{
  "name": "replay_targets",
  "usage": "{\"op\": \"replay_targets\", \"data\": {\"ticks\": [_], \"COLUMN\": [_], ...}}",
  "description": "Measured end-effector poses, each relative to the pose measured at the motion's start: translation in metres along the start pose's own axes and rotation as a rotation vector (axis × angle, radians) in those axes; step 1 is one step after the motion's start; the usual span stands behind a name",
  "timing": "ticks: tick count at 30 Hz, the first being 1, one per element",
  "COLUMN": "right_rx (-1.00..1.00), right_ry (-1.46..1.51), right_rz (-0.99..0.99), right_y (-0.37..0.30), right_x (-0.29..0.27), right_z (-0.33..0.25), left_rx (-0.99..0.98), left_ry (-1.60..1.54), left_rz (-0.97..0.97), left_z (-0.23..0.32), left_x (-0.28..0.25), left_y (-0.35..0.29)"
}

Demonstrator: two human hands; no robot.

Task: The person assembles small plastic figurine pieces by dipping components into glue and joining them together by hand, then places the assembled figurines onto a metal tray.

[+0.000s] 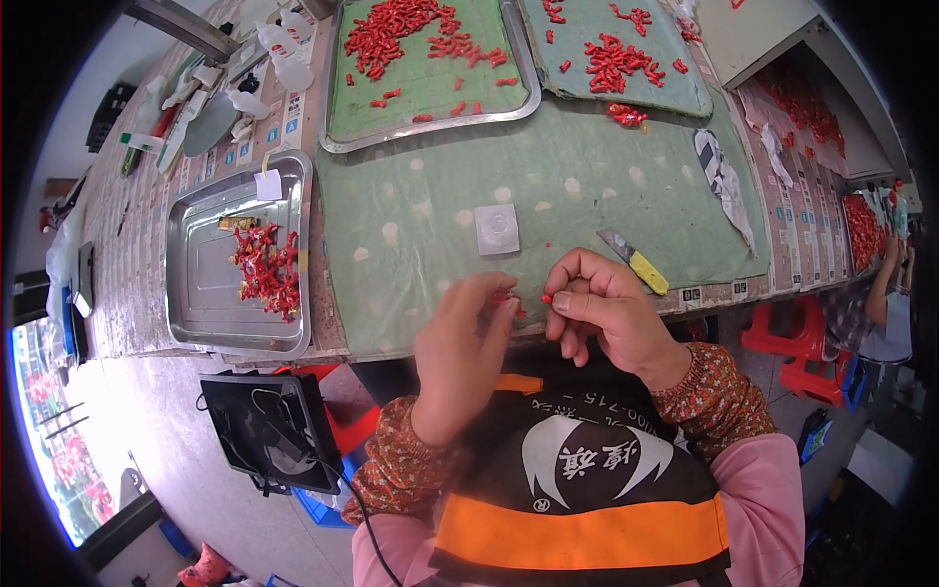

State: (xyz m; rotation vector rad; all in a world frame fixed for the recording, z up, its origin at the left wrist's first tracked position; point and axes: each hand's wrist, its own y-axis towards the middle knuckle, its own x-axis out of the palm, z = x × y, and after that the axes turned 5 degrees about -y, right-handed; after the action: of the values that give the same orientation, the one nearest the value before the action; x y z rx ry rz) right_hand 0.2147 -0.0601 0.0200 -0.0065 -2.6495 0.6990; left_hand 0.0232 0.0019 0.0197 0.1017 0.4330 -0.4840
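Note:
Close to the table's near edge, both my hands are raised a little apart, facing each other. The fingers of my left hand (pixel 455 342) close round a small glossy red piece (pixel 513 302), mostly hidden by the fingertips. Between thumb and forefinger, my right hand (pixel 611 308) pinches a tiny red bit (pixel 547 299). Just beyond them a small square pad (pixel 498 230) with a clear round patch lies on the green cloth (pixel 430 225). To the right of it rests a yellow-handled utility knife (pixel 641 269).
Left stands a metal tray (pixel 210 284) with red-and-gold figurines (pixel 266 274). At the back, a green-lined tray (pixel 533 93) and a lined board (pixel 675 98) carry many red pieces. A crumpled white cloth (pixel 726 186) lies right. Another person's arm (pixel 888 279) shows far right.

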Motion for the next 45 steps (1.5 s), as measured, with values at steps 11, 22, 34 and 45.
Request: {"op": "replay_targets", "data": {"ticks": [11,22,34,45], "right_rx": [0.057,-0.008,-0.683,-0.746], "right_ry": [0.185,-0.088,-1.632,-1.643], "right_rz": [0.029,-0.001,0.701,0.774], "right_y": [-0.012,-0.036,-0.029,-0.036], "right_x": [0.001,-0.001,-0.047,-0.058], "right_z": [0.012,0.014,0.006,0.001], "left_rx": [0.012,0.084,0.434,0.471], "left_ry": [-0.011,-0.471,0.359,0.419], "left_rz": [0.042,-0.087,-0.024,0.025], "left_z": [0.009,-0.007,0.004,-0.007], "left_x": [0.005,0.031,0.052,0.059], "left_y": [-0.017,-0.024,-0.01,-0.007]}}
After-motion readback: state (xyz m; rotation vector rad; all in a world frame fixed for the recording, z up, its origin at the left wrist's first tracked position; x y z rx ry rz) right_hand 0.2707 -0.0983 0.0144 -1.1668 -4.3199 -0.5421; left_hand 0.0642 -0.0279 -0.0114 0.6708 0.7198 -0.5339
